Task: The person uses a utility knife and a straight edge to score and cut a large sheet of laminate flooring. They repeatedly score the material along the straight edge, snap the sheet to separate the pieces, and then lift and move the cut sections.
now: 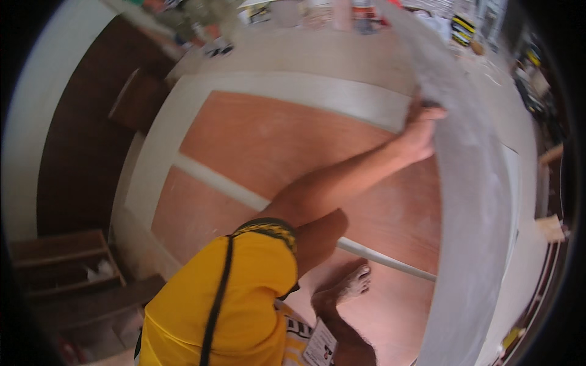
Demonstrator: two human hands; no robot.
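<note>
My left hand (423, 129) is closed around the near edge of a long grey-white board (473, 158). The board rises at a tilt along the right side, its upper end running toward the far edge of the view. My bare arm stretches to it from a yellow sleeve, across reddish-brown plywood panels (274, 137) divided by a pale strip (223, 183) and bordered by a wide whitish band (305, 85). My bare foot (354, 283) rests on the plywood. My right hand is not in view; the board hides what lies behind it.
A dark brown panel (79, 122) stands against the left wall, with a brown box (140, 100) beside it. Wooden shelving (61, 253) sits at the lower left. Part of another person (210, 27) shows at the far left. Assorted items and a black-and-yellow bundle (462, 30) lie far off.
</note>
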